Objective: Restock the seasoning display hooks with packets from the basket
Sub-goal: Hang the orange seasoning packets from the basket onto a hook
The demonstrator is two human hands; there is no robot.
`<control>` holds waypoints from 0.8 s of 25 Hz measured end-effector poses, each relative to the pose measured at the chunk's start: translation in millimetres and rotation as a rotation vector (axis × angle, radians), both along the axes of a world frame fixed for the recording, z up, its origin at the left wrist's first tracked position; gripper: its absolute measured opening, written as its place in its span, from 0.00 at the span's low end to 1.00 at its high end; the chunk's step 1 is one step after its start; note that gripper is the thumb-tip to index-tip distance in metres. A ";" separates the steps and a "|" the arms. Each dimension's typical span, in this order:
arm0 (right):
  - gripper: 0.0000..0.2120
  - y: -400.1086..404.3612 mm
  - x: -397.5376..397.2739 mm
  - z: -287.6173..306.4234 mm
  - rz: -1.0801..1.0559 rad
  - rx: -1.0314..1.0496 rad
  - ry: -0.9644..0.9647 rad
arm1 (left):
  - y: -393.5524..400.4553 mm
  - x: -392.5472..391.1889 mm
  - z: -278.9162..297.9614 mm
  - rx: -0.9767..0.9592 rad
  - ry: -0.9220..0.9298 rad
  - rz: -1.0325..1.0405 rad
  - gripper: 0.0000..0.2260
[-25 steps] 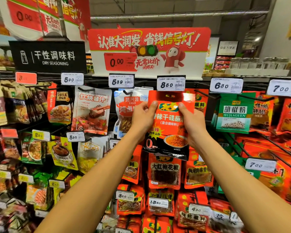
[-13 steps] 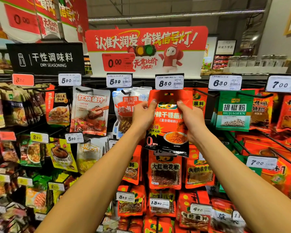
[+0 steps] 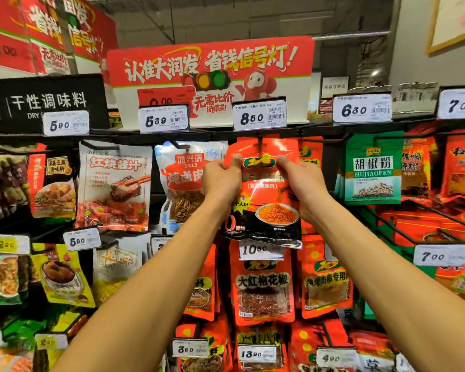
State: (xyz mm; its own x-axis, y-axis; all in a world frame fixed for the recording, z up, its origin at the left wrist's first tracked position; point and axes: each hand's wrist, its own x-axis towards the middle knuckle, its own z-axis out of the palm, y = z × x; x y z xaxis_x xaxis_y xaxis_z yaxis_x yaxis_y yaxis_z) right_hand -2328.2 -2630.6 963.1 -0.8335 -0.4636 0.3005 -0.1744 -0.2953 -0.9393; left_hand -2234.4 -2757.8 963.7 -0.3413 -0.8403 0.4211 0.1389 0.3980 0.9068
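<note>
Raised since the earlier frames, the red-and-black seasoning packet (image 3: pixel 263 200) now has its top edge directly under the 8.50 price tag (image 3: pixel 259 116), where previously that edge sat lower, overlapping the tag's bottom border only slightly. Both hands have travelled upward with it, and the camera view has closed in on the display.

Arm pose: both forearms extend up and forward from the lower corners of the view and converge at the packet. The left hand (image 3: pixel 220 181) grips the packet's upper left edge, thumb on the front face and the remaining fingers curled behind. The right hand (image 3: pixel 301 183) grips the upper right edge in the same manner, thumb forward.

Packet position relative to the fingers: the header strip stands above both thumbs, and the black lower half with the bowl picture hangs below the hands. The packet is upright, slightly bowed between the two grips. The display hook (image 3: pixel 259 142) meets the header just above and between the thumbs; whether the hook has passed through the hang hole cannot be determined.

Adjacent items: a white pouch (image 3: pixel 183 183) hangs just left of the left hand, and a green pepper packet (image 3: pixel 373 167) hangs to the right of the right hand.
</note>
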 end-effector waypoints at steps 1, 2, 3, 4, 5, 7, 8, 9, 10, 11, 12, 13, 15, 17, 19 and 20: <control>0.11 -2.4 -5.4 -2.5 -0.063 0.041 0.086 | -3.5 -6.2 0.0 -0.009 -0.020 0.032 0.19; 0.12 -4.2 -10.0 -5.8 -0.114 0.094 0.158 | -6.8 -12.1 0.5 -0.012 -0.032 0.048 0.19; 0.11 -6.8 -15.0 -9.3 -0.148 0.153 0.202 | -11.3 -19.5 2.1 -0.011 -0.045 0.059 0.18; 0.10 -9.8 -20.4 -12.9 -0.161 0.213 0.222 | -16.3 -27.3 4.7 -0.010 -0.079 0.087 0.18; 0.09 -12.9 -25.4 -15.9 -0.157 0.269 0.231 | -22.0 -35.4 7.6 -0.005 -0.129 0.134 0.19; 0.10 -21.4 -37.9 -18.9 -0.137 0.365 0.227 | -33.7 -51.6 15.1 0.003 -0.211 0.208 0.22; 0.09 -26.5 -44.4 -18.1 -0.135 0.411 0.225 | -38.2 -59.4 19.1 0.007 -0.227 0.228 0.22; 0.07 -31.0 -49.4 -16.6 -0.141 0.448 0.222 | -42.1 -66.4 22.1 0.014 -0.238 0.241 0.22; 0.06 -34.7 -53.0 -13.5 -0.157 0.479 0.223 | -44.8 -72.2 24.1 0.023 -0.247 0.251 0.22; 0.07 -37.9 -56.1 -9.9 -0.185 0.515 0.235 | -46.3 -76.3 25.5 0.036 -0.258 0.260 0.21; 0.07 -39.3 -57.9 -7.3 -0.214 0.548 0.251 | -46.9 -79.7 26.0 0.047 -0.269 0.261 0.21; 0.08 -40.0 -59.5 -5.8 -0.234 0.570 0.262 | -47.1 -81.4 26.2 0.060 -0.273 0.249 0.21; 0.08 -36.8 -59.7 -7.2 -0.243 0.584 0.270 | -47.3 -79.6 25.3 0.087 -0.250 0.184 0.22; 0.11 -27.6 -57.1 -11.2 -0.250 0.648 0.308 | -44.4 -69.5 20.9 0.105 -0.216 0.130 0.20; 0.12 -17.0 -54.6 -15.3 -0.259 0.700 0.381 | -37.1 -54.0 14.9 0.078 -0.167 0.074 0.13; 0.12 -10.7 -51.4 -16.5 -0.255 0.684 0.408 | -29.6 -43.9 10.5 0.056 -0.144 0.047 0.09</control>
State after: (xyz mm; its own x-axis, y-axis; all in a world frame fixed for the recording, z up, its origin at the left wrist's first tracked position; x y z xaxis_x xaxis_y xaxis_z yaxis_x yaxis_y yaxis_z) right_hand -2379.6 -2641.2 946.6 -0.8245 -0.4652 0.3221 -0.5237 0.4119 -0.7457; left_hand -2278.2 -2787.4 974.2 -0.3547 -0.8777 0.3223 -0.0120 0.3490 0.9371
